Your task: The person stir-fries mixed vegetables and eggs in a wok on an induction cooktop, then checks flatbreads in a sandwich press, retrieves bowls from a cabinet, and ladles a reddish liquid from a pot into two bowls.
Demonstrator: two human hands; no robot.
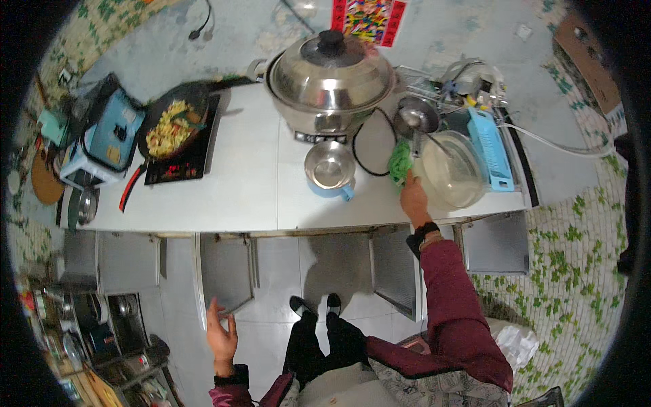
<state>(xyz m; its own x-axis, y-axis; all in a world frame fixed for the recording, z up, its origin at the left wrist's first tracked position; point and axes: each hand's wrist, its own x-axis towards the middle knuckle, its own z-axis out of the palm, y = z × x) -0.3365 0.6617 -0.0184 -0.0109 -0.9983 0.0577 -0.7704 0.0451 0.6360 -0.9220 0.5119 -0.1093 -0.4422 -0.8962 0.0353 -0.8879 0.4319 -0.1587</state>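
Note:
My right hand [414, 199] reaches over the counter's front edge, its fingertips at a crumpled green cloth or mesh scrubber [401, 162]. Whether the fingers grip it cannot be made out. Right beside that hand stands a translucent plastic basin [457, 178] with cloudy liquid in it. A metal ladle or small pan [416, 116] lies behind, its handle pointing towards the hand. To the left is a steel bowl [329, 165] resting on a blue-handled container [335, 192]. Low in front of the cabinets, my left hand [222, 338] hangs with fingers apart and nothing in it.
A large lidded steel electric pot [330, 84] stands at the back. On the left, a frying pan [175, 127] with food sits on a lit induction cooktop [178, 170]. A blue plastic basket [489, 150] is at the right. Open cabinet doors [226, 269] jut out below the counter [244, 188].

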